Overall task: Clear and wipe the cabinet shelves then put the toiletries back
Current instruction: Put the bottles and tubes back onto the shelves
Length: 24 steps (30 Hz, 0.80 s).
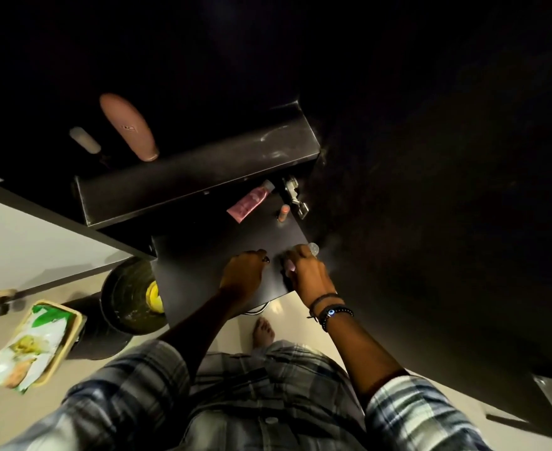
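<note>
On the lower shelf [203, 255] the pink tube [250, 203] lies slantwise, its cap toward the hinge [292, 193] at the back right, while the right hand [304, 275] curls round a clear-capped bottle [313, 248] at the shelf's right edge, and the left hand [243, 275] rests with its fingers bent, though I cannot tell whether it holds anything.

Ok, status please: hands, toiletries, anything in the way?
Right hand grips small clear-capped bottle at lower shelf edge. Left hand on shelf, grip unclear. Pink tube and small stick lie behind; nothing blocking.

Both arms stretched forward, left hand [243, 275] fingers curled down, right hand [307, 273] fingers gripping small clear item [313, 248]
</note>
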Motion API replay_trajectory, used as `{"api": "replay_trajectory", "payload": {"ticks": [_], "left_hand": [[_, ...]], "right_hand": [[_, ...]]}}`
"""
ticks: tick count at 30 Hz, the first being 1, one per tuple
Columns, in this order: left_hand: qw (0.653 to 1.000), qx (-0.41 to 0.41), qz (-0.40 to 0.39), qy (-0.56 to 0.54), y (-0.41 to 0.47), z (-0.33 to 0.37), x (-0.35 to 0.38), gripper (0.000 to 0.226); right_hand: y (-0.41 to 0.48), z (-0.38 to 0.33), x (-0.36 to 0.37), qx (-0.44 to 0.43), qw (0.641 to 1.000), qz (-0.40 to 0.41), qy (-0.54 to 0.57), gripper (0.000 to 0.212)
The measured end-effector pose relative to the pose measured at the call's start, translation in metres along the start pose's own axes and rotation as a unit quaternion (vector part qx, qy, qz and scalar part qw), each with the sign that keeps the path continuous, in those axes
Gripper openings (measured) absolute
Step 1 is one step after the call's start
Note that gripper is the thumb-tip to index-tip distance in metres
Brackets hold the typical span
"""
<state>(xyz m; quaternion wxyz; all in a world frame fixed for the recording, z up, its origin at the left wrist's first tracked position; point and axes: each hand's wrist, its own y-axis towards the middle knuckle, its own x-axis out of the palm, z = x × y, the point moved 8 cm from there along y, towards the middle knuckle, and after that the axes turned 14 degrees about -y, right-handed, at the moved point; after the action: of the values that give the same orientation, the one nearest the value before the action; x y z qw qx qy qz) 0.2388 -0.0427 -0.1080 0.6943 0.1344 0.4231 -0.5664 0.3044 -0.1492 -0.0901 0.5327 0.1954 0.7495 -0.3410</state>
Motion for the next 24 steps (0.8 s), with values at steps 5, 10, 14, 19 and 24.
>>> {"api": "replay_trajectory", "payload": {"ticks": [5, 10, 14, 19, 24], "left_hand": [[1.0, -0.001, 0.003, -0.016, -0.013, -0.005, -0.008, 0.032], [0.998, 0.004, 0.033, -0.045, -0.031, 0.004, -0.038, 0.034], [0.991, 0.037, 0.106, -0.069, -0.065, 0.024, -0.092, 0.029], [0.955, 0.065, 0.233, -0.169, -0.116, 0.049, -0.18, 0.041], [0.902, 0.114, 0.362, -0.206, -0.17, 0.084, -0.28, 0.027]], "right_hand": [[0.0, -0.004, 0.005, 0.004, 1.0, -0.002, 0.005, 0.023], [-0.003, -0.02, -0.016, -0.011, 0.999, 0.016, 0.04, 0.009], [-0.02, -0.051, -0.069, -0.03, 0.985, 0.113, 0.126, 0.009], [-0.043, -0.098, -0.158, -0.062, 0.95, 0.2, 0.232, 0.03], [-0.071, -0.15, -0.256, -0.14, 0.877, 0.272, 0.37, 0.033]]}}
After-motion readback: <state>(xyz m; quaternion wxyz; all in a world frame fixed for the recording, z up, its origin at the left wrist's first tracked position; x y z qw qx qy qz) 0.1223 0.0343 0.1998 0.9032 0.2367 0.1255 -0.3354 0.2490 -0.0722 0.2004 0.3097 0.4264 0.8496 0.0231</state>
